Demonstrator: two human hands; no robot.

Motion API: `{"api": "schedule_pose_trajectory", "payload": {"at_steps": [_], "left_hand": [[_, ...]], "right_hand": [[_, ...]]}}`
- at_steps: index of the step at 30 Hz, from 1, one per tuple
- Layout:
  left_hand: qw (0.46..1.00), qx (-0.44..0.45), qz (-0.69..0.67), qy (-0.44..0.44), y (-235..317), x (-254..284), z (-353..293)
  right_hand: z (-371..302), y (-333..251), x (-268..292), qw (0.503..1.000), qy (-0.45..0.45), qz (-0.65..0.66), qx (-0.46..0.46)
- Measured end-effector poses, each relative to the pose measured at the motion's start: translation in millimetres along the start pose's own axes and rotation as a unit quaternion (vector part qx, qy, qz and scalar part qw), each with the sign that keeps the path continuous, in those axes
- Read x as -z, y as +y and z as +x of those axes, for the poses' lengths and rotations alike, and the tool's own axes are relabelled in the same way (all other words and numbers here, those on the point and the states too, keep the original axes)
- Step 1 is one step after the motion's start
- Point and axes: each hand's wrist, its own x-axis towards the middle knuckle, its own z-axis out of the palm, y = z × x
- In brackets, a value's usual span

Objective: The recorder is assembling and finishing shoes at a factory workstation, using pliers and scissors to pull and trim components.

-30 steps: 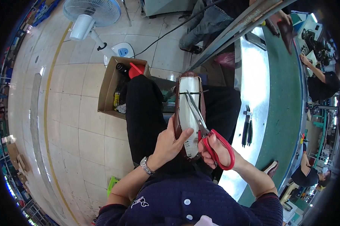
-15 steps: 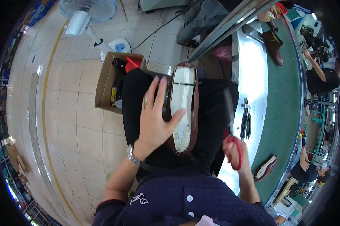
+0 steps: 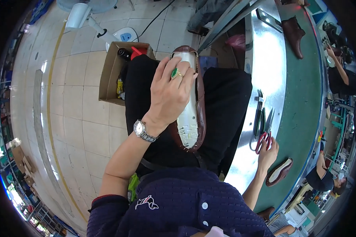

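Note:
An upturned brown leather shoe [image 3: 200, 114] lies across my lap, its pale sole facing up and its toe end stitched or tacked round the near edge. Over the upper part of the sole, my left hand [image 3: 170, 89] has its fingers bent and drawn together; whatever the fingertips pinch is too small to make out. At my right, on the shiny metal ledge, my right hand [image 3: 268, 153] grips red-handled scissors [image 3: 263, 138] by the loops, their blades pointing away from me. Beside the scissors lie dark-handled pliers [image 3: 259, 112].
A green bench surface [image 3: 290, 102] runs along the right, with a brown boot [image 3: 294, 37] and a smaller shoe [image 3: 279, 172] on it. A phone-like flat device [image 3: 269, 19] rests on the ledge. Left of my knees stands a cardboard box [image 3: 111, 75]; beyond it, a fan [image 3: 79, 15].
My right hand has carried the scissors from beside my thigh onto the metal ledge. My left hand, spread before, has curled its fingers over the sole. The view has shifted somewhat.

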Motion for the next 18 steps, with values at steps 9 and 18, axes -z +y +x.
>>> {"api": "schedule_pose_trajectory", "payload": {"at_steps": [9,18], "left_hand": [[0.996,0.065,-0.061,-0.023,8,11,-8],[0.932,0.28,-0.093,0.209,-18,75,-47]], "right_hand": [[48,-76,-43,0.994,-0.039,0.076,0.073],[83,-55,-39,0.948,-0.183,0.261,-0.018]]}}
